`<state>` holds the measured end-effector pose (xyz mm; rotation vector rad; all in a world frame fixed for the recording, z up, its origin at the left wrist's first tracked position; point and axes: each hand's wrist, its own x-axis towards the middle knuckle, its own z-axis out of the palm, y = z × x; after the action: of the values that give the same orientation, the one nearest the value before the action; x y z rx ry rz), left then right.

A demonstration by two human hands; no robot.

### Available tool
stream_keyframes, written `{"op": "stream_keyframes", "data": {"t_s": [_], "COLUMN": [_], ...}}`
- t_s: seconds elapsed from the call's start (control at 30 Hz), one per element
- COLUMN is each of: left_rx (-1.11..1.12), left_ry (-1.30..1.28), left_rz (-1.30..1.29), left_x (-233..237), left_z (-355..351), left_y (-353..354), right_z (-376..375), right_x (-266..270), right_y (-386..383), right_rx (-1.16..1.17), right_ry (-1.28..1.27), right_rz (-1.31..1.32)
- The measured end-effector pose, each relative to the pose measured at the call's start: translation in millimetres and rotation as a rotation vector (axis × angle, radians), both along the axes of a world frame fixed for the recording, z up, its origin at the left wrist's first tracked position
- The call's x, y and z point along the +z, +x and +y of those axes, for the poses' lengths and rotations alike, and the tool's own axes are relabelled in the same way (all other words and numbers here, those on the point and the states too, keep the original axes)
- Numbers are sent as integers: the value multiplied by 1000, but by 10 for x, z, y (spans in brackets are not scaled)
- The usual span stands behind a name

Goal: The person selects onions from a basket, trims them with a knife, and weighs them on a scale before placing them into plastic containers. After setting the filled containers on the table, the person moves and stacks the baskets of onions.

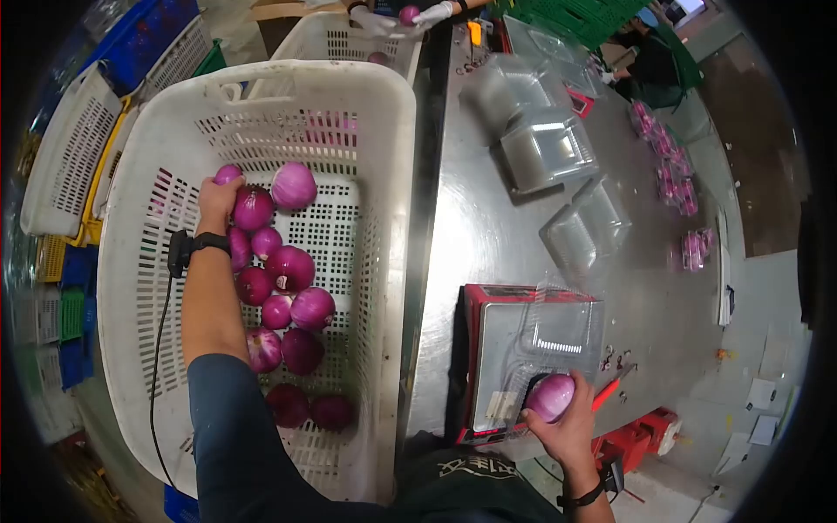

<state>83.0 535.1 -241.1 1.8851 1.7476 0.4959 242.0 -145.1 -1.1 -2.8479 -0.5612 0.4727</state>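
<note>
— Step in hand?
— Looks like selecting by hand, at two places at once.
— And the next move calls for?
— Judging from here, a secure hold on both sides and a gentle touch.
— The setting, widest first?
— A crowded workroom, with a pale wall (763, 288) at right and stacked crates (74, 139) at left. At the far end, a person in dark clothes (654, 70); at top, a co-worker's white-gloved hands (436, 13) on an onion.
— The surface?
— Steel, bright with glare: a long table (658, 305), strewn with clear containers (545, 148) and, along the far side, onion packs (667, 161).
— Alongside?
— A deep white crate (388, 244), slotted, with a cluster of purple onions (289, 268) on its floor.
— At the table's near end?
— Apparently a red-edged scale (493, 349), topped by a clear tray (558, 322); just beside, an orange-handled tool (615, 386).
— And the hands?
— Left hand (218, 205) down in the crate, fingers against a small onion (228, 174); gripped or merely touched, impossible to make out. Right hand (568, 429) wrapped around a pale purple onion (551, 397), at the scale's near corner.
</note>
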Motion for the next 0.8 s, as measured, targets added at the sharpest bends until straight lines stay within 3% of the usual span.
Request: {"op": "stream_keyframes", "data": {"t_s": [0.03, 0.1, 0.13, 0.2, 0.23, 0.3, 0.37, 0.43, 0.57, 0.63, 0.67, 0.8], "left_rx": [-5, 163, 168, 57, 54, -113, -142, -335, -630, -663, -790, -812], "left_ry": [2, -193, -173, -400, -372, -602, -599, -728, -664, -628, -590, -595], "left_rz": [5, -533, -531, -1069, -1068, -1408, -1445, -1507, -1357, -1328, -1296, -1294], "left_x": [-46, 11, 148, 556, 815, 1377, 1854, 2229, 2807, 3118, 3267, 3571], "left_z": [-17, -29, -55, -201, -296, -573, -852, -1129, -1732, -2284, -2571, -3835], "left_y": [5, -87, -158, -279, -339, -455, -532, -604, -835, -910, -932, -860], "right_z": [-65, -210, -251, -332, -391, -476, -479, -479, -695, -825, -880, -1082], "right_x": [-40, -165, -202, -223, -234, -252, -106, -30, -90, -86, -97, -59], "right_y": [15, 48, 43, 31, 18, 13, 3, 6, 72, 156, 173, 217], "right_rx": [-5, 9, -36, -81, -144, -76, -113, -130, -180, -189, -226, -249], "right_ry": [2, 182, 268, 409, 531, 610, 822, 968, 1422, 1566, 1622, 1640], "right_rz": [5, -5, 36, 122, 204, 210, 295, 387, 673, 919, 997, 1120]}}
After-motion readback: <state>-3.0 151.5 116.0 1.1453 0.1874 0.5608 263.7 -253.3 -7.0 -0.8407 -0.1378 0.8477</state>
